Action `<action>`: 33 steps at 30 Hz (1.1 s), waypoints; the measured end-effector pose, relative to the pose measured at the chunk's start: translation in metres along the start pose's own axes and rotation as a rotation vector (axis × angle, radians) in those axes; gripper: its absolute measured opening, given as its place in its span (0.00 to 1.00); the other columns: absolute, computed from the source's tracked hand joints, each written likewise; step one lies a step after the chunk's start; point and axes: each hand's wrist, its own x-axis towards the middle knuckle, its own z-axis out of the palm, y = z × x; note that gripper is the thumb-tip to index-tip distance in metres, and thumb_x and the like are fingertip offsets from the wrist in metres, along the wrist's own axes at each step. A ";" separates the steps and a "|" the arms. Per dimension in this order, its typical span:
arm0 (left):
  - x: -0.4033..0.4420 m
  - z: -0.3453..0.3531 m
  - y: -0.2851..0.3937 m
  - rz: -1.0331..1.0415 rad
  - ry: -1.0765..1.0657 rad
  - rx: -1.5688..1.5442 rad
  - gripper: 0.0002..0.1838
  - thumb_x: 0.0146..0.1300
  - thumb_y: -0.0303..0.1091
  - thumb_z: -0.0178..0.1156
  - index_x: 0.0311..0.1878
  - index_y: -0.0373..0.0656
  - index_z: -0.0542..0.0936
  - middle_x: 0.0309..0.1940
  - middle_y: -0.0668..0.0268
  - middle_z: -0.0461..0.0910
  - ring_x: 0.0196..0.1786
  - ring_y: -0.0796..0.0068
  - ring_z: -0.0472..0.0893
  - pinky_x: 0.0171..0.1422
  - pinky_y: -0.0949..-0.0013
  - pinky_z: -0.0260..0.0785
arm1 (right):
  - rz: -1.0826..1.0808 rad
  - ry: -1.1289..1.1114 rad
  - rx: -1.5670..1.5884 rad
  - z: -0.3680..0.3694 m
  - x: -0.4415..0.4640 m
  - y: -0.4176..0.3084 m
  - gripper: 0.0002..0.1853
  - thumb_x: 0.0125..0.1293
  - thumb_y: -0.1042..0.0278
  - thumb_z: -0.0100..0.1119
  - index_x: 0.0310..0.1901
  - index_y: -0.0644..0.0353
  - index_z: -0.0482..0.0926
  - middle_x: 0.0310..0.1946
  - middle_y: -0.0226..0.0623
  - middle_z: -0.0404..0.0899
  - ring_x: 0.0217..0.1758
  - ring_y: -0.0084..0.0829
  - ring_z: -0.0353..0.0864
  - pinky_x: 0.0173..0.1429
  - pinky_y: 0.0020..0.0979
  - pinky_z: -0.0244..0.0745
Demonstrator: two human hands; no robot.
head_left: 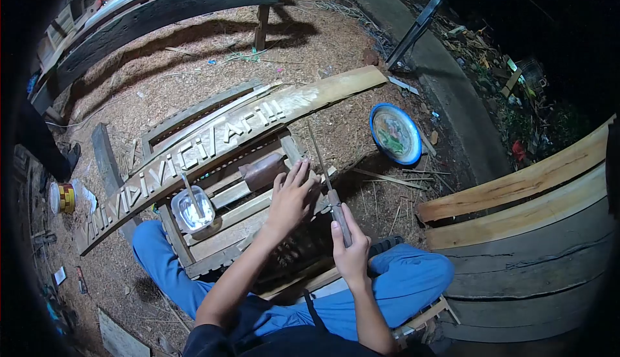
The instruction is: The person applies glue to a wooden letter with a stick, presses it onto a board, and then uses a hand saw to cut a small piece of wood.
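Observation:
My right hand is wrapped round the wooden handle of a long thin blade, which points up and away from me. Beside it, my left hand is at the right end of a low slatted wooden frame, fingers bent near the blade; what they hold, if anything, is hidden. A brown block lies on the slats just left of that hand. Across the frame's far side rests a long board with raised wooden letters. A clear plastic container with white stuff and a stick stands at the left.
A blue-rimmed round tray lies on the shavings at the right. Large planks stand at far right, a bench at the back left. A person's dark leg and foot and a yellow-banded tub are at left.

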 end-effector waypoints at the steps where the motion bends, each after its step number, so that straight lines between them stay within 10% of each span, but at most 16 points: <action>1: -0.001 -0.003 0.002 0.003 0.025 -0.019 0.27 0.65 0.34 0.65 0.69 0.53 0.79 0.81 0.50 0.63 0.84 0.54 0.60 0.79 0.43 0.55 | 0.041 0.001 0.017 0.000 -0.001 0.000 0.26 0.77 0.63 0.60 0.71 0.69 0.74 0.57 0.62 0.84 0.62 0.50 0.86 0.62 0.40 0.81; 19: 0.017 0.006 -0.005 0.083 0.072 -0.034 0.26 0.53 0.31 0.71 0.60 0.49 0.84 0.74 0.61 0.75 0.82 0.57 0.65 0.81 0.44 0.56 | -0.017 0.049 -0.015 0.010 -0.016 -0.002 0.27 0.78 0.62 0.59 0.73 0.67 0.72 0.57 0.60 0.84 0.60 0.51 0.87 0.59 0.40 0.82; 30: 0.024 0.006 -0.003 0.039 0.130 -0.132 0.10 0.67 0.37 0.68 0.49 0.48 0.89 0.66 0.64 0.83 0.79 0.61 0.70 0.76 0.47 0.58 | -0.041 0.060 -0.010 0.009 -0.012 -0.006 0.27 0.77 0.63 0.60 0.73 0.68 0.72 0.58 0.62 0.83 0.61 0.51 0.86 0.59 0.40 0.83; 33: 0.025 0.009 -0.001 0.025 0.139 -0.160 0.11 0.66 0.37 0.69 0.50 0.47 0.88 0.67 0.64 0.83 0.79 0.63 0.70 0.76 0.47 0.58 | 0.004 0.066 0.011 0.018 -0.008 -0.004 0.26 0.78 0.65 0.60 0.71 0.72 0.73 0.60 0.58 0.84 0.63 0.37 0.86 0.64 0.35 0.79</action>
